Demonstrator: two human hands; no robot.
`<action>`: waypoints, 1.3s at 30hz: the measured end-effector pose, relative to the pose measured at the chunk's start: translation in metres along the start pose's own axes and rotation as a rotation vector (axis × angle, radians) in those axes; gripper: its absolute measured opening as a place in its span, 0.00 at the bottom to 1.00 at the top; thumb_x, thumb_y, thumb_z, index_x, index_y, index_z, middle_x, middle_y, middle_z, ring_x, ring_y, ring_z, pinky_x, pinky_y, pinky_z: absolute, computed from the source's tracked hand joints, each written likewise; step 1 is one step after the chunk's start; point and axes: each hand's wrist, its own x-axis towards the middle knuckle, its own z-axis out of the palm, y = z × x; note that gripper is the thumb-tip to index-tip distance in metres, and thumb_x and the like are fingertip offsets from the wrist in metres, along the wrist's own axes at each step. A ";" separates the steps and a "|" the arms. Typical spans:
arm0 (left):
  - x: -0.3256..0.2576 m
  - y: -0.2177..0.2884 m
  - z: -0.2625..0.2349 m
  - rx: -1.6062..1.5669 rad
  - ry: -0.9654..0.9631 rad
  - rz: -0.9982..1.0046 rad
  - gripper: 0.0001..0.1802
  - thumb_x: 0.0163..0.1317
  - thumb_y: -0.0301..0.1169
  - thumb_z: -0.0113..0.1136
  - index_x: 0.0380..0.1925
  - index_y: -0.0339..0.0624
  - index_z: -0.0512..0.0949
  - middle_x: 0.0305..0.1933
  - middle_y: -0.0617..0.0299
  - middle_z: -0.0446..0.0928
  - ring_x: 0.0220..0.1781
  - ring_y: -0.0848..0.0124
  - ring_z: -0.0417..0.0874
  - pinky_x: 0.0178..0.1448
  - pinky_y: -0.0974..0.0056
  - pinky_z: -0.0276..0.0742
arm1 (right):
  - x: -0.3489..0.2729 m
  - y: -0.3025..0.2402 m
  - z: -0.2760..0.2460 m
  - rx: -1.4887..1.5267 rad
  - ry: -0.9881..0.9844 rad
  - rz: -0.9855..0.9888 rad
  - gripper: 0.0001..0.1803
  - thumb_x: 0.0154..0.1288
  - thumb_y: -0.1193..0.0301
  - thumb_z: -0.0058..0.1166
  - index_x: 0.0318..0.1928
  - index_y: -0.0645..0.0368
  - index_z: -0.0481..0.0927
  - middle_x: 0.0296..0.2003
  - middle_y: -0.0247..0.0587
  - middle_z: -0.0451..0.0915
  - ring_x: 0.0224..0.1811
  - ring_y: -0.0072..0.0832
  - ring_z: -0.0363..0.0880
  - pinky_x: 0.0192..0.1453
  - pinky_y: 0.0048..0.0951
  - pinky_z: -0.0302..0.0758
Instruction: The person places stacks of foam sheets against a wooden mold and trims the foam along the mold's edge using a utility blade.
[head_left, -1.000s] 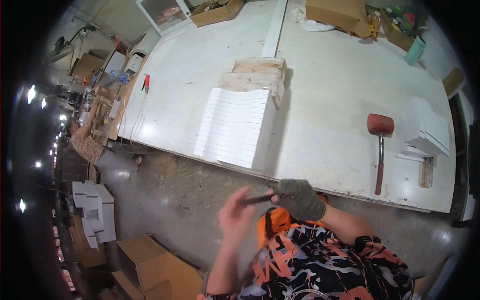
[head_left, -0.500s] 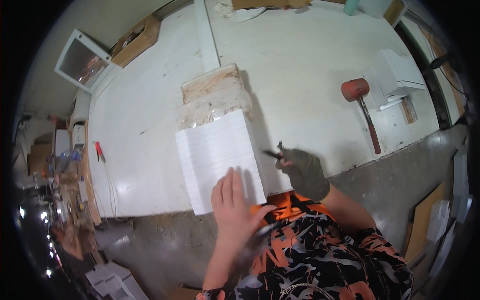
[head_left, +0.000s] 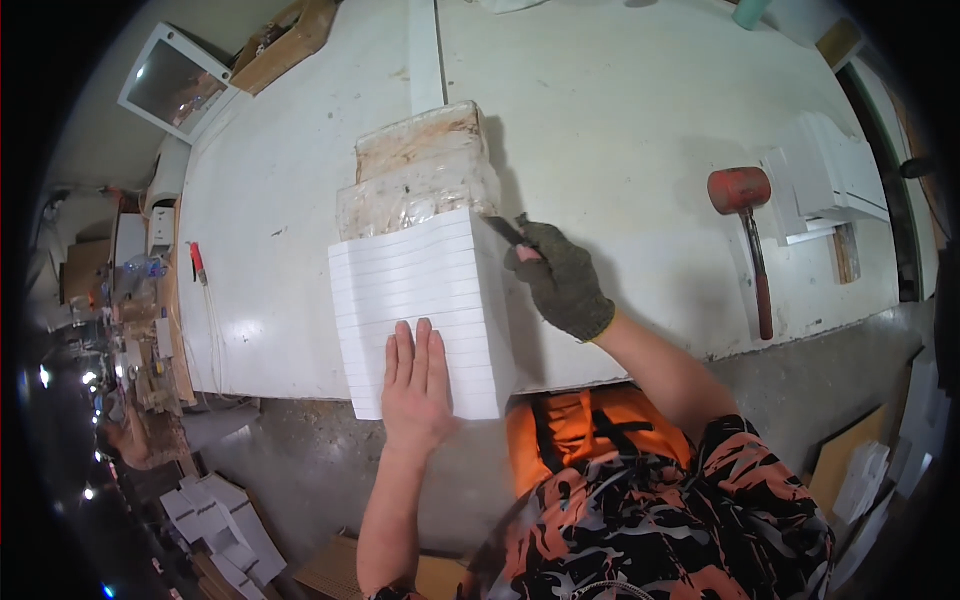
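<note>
A white block with thin parallel lines across its top [head_left: 420, 285], perhaps stacked card, lies at the table's near edge. My bare left hand [head_left: 415, 385] rests flat on it near its front end, fingers stretched out. My right hand [head_left: 562, 280], in a dark green knitted glove, is closed around a dark, blade-like tool, seemingly a knife [head_left: 505, 231]. Its tip is at the block's far right corner; whether it touches I cannot tell. Directly behind the block sit a clear-wrapped bundle [head_left: 415, 195] and a brownish, stained, wrapped block [head_left: 420, 140].
A red-headed mallet [head_left: 740, 190] lies on the white table [head_left: 600, 130], beside white folded pieces [head_left: 830, 170] at the right. On the left are a red-handled tool [head_left: 197, 262] with a cord, a framed panel [head_left: 178, 82] and a cardboard box [head_left: 285, 45].
My right hand has moved forward and left, bringing the blade to the block's far corner. My left hand now lies flatter, its thumb drawn in. The view has shifted slightly.
</note>
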 end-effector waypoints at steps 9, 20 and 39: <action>0.006 0.010 -0.003 0.024 -0.022 -0.044 0.49 0.52 0.46 0.63 0.64 0.22 0.56 0.68 0.34 0.60 0.71 0.39 0.60 0.72 0.42 0.56 | 0.039 0.037 0.018 0.037 0.176 -0.361 0.13 0.64 0.72 0.51 0.49 0.58 0.76 0.37 0.47 0.81 0.33 0.45 0.81 0.38 0.39 0.78; 0.008 0.012 -0.001 0.050 -0.043 -0.058 0.44 0.57 0.44 0.58 0.65 0.22 0.55 0.68 0.33 0.60 0.71 0.39 0.60 0.72 0.42 0.55 | 0.056 0.049 0.014 -0.173 0.072 -0.522 0.19 0.61 0.72 0.51 0.55 0.52 0.77 0.32 0.41 0.83 0.27 0.38 0.82 0.28 0.35 0.77; 0.013 0.011 0.004 0.027 -0.046 -0.045 0.35 0.63 0.35 0.48 0.65 0.22 0.56 0.68 0.33 0.59 0.71 0.39 0.59 0.72 0.41 0.54 | 0.049 0.025 -0.005 -0.456 -0.211 -0.732 0.25 0.61 0.69 0.50 0.59 0.62 0.70 0.22 0.32 0.75 0.20 0.29 0.74 0.20 0.30 0.71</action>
